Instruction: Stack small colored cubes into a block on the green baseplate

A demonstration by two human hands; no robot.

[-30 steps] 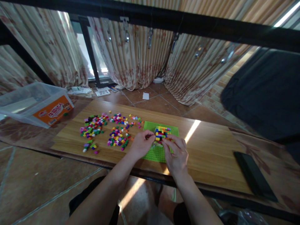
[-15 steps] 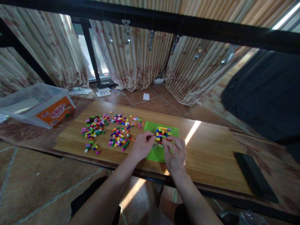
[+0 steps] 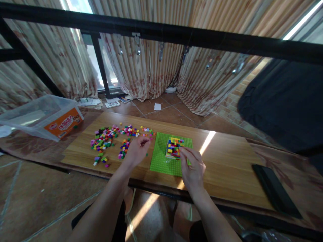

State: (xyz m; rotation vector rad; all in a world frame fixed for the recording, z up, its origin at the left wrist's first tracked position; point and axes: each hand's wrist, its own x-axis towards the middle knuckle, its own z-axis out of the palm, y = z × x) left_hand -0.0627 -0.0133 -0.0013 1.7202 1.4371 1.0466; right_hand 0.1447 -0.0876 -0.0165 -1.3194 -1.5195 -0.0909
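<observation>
A multicoloured structure of toy building bricks stands on a green studded baseplate. My right hand is at the structure's right edge, its thumb and fingers pressed together. Whatever lies between those fingertips is too small to make out. Left of the baseplate, my left hand hovers over the loose bricks, with curled fingers and a gap between thumb and forefinger; no brick shows in it. Beside and partly under it lies a group of small loose bricks. A larger pile of bricks spreads farther left.
A clear plastic bin with an orange label stands at the far left. The wooden board bears a stripe of sunlight, and a long black object lies at its right end. Curtains hang behind a dark horizontal bar.
My left hand has left the structure and moved left to the loose bricks, uncovering more of the baseplate. My right hand has shifted slightly right and stays at the structure's edge.
</observation>
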